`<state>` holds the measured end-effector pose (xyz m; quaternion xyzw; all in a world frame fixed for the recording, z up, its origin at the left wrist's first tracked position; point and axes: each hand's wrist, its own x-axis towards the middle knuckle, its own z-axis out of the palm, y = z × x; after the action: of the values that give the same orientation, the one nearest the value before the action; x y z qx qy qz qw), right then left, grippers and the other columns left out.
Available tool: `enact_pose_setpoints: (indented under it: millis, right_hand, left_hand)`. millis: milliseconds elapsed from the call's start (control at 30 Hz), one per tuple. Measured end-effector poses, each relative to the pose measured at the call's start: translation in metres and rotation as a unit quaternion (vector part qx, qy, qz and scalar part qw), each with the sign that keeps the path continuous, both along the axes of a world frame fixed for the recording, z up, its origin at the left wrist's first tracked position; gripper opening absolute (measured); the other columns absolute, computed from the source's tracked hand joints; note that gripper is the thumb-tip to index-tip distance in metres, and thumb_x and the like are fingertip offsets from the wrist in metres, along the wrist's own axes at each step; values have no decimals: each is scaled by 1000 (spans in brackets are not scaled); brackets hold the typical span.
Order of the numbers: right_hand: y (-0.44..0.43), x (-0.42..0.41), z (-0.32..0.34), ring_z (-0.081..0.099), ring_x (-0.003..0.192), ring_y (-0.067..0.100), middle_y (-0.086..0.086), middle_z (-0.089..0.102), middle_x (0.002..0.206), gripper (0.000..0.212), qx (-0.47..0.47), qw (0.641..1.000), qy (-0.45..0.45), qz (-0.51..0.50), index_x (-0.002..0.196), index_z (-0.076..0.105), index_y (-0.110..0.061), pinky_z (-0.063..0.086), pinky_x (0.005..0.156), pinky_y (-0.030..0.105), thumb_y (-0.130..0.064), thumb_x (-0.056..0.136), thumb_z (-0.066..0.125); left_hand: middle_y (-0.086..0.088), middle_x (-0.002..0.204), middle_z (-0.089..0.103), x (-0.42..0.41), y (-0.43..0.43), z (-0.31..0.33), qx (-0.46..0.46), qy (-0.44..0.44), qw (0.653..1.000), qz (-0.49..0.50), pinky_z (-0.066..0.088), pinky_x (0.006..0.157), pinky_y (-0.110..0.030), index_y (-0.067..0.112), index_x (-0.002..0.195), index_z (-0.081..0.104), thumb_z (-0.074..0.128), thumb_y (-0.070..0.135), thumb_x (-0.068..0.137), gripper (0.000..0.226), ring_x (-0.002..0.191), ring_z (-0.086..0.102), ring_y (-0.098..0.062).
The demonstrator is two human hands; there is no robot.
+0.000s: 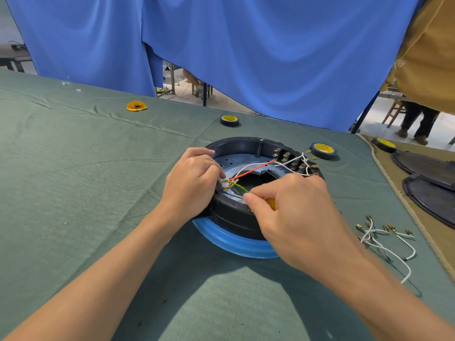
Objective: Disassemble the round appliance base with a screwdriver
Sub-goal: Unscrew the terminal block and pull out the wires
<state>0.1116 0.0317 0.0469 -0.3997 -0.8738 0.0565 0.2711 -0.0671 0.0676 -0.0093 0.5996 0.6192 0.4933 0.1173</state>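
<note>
The round appliance base (pixel 236 217), black with a blue lower ring, lies open side up in the middle of the green table. Red, white and green-yellow wires (pixel 256 167) run across its blue metal inside to brass terminals. My left hand (pixel 194 178) rests on the base's left rim, fingertips pinching the brass connectors at the left wall. My right hand (pixel 293 212) pinches the green-yellow wire (pixel 240 187) between thumb and forefinger and holds a yellow-handled screwdriver (pixel 270 204) in the palm; most of the tool is hidden.
Three tape rolls (pixel 229 120) (pixel 323 150) (pixel 384 144) sit behind the base. Loose white wires with brass ends (pixel 379 238) lie at the right. Dark round covers (pixel 428 190) lie at the far right. A yellow disc (pixel 136 105) lies at the back left. Blue curtains hang behind.
</note>
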Motion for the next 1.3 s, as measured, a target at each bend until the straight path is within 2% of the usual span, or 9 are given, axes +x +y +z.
enact_pose_setpoints:
  millis: [400,533,633,733,833,933,1000,1133,1300]
  right_hand:
    - [-9,-5,0,23,49,13,-2,20,49,51,13,999,-47,-5,53,22,-21,22,50,26,-31,95,50]
    - [-4,-1,0,26,47,20,2,19,45,52,4,1000,-22,-1,47,31,-20,25,53,31,-25,92,56]
    - [-2,2,-2,30,50,22,3,20,43,45,2,1000,-5,3,52,41,-9,27,56,30,-24,91,58]
    - [-4,1,-2,30,47,21,3,19,43,48,1,1000,-2,2,50,35,-13,30,54,23,-24,91,58]
    - [-7,-2,-2,28,45,19,0,18,43,52,4,1000,-2,-4,49,27,-17,28,52,26,-25,92,56]
    - [-13,-7,-6,34,56,16,-5,28,53,46,24,998,-49,-15,57,26,-21,22,55,28,-33,96,46]
    - [-19,-10,-8,39,59,21,-4,35,59,39,33,997,-71,-27,61,31,-21,26,59,28,-28,93,52]
    - [-27,-12,-13,46,42,29,5,44,55,32,31,994,-73,-79,59,47,-17,27,45,28,-9,70,76]
    - [-21,-8,-15,44,50,28,-1,34,62,35,34,995,-71,-58,65,36,-24,27,51,29,-18,78,68]
  left_hand:
    - [18,84,67,0,0,0,1,1,1000,0,40,99,-43,33,56,62,36,21,73,33,115,48,-1]
    - [22,80,65,0,0,0,0,-1,1000,-1,40,99,-42,32,55,61,35,21,72,33,115,48,-1]
    - [23,79,65,1,0,1,0,1,1000,-1,40,99,-42,32,54,61,35,20,72,33,114,48,0]
    - [23,80,65,1,-1,1,-1,-1,1000,-1,40,99,-42,32,54,61,35,20,72,33,114,47,0]
    - [22,81,66,1,-1,1,-1,-1,1000,-1,40,99,-41,32,54,61,35,21,72,33,114,47,0]
    - [22,81,66,1,-1,1,-1,1,1000,0,40,99,-41,31,56,62,35,21,72,33,114,47,0]
    - [21,82,66,1,-1,1,-2,2,1000,-1,40,99,-41,31,55,62,35,21,72,33,115,47,0]
    - [18,84,67,1,-1,1,-4,0,1000,2,40,99,-41,32,54,60,35,21,72,33,116,48,-1]
    - [20,83,66,0,0,0,-5,4,1000,1,40,99,-41,33,55,61,35,21,72,33,115,48,0]
